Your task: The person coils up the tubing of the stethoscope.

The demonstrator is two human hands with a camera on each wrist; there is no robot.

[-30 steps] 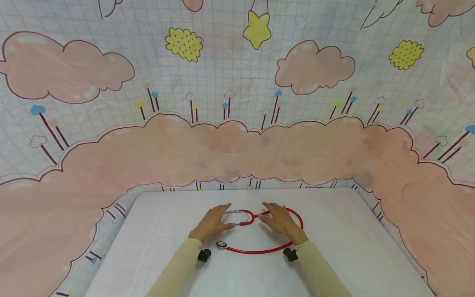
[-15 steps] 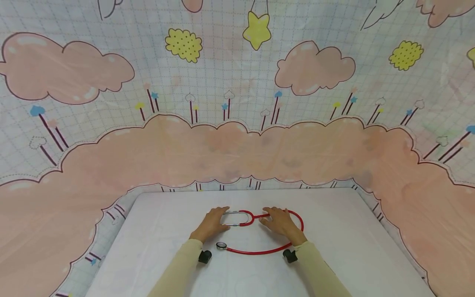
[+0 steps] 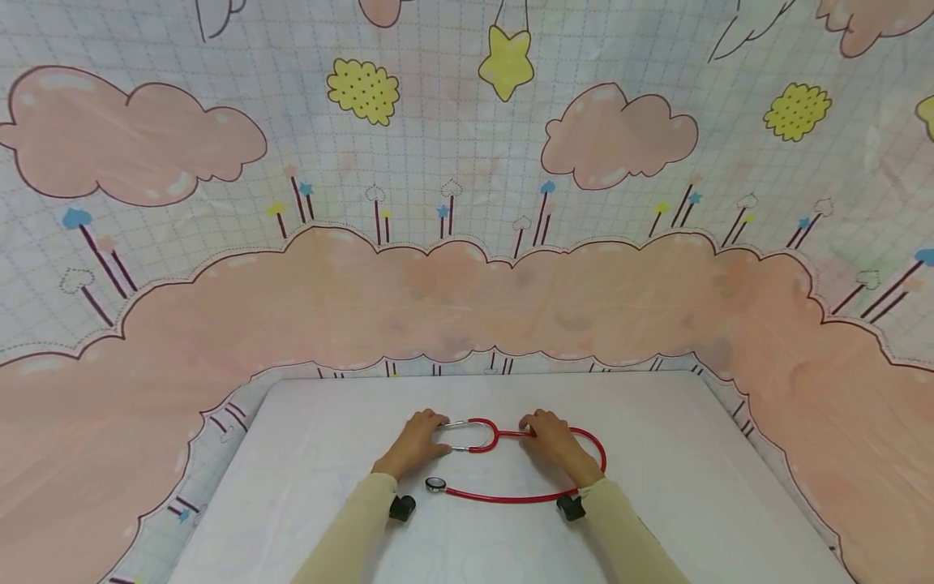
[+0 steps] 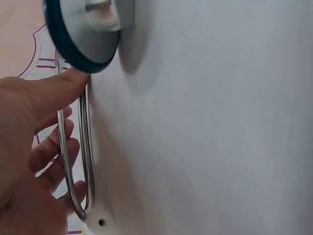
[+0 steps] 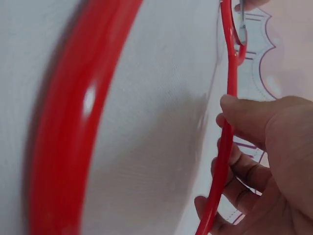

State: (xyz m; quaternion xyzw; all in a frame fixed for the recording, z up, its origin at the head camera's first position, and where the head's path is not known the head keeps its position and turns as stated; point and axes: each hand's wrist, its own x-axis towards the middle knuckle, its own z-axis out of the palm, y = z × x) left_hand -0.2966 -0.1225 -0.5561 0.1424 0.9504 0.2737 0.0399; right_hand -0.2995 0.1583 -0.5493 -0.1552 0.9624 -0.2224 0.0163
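Note:
A red stethoscope (image 3: 503,500) lies on the white table (image 3: 686,422), its tube curving round to the right and back. My left hand (image 3: 412,444) grips its metal ear tubes (image 4: 87,147), thumb on the near side and fingers curled behind them in the left wrist view. The right hand (image 3: 553,442) pinches the red tubing (image 5: 232,73) just past the fork, between thumb and index finger, while the other fingers curl loosely behind it. The round chest piece (image 3: 435,484) rests on the table nearer me, between the forearms, and looms large at the top of the left wrist view.
A cloth backdrop (image 3: 474,300) printed with clouds and stars hangs behind the table and down both sides. Black wrist cameras (image 3: 402,508) sit at both cuffs, low over the tabletop.
The fingers of both hands have closed in on the stethoscope. Its ear tubes and fork have shifted slightly toward me, and the tube's loop has slid a little right. The chest piece stays put.

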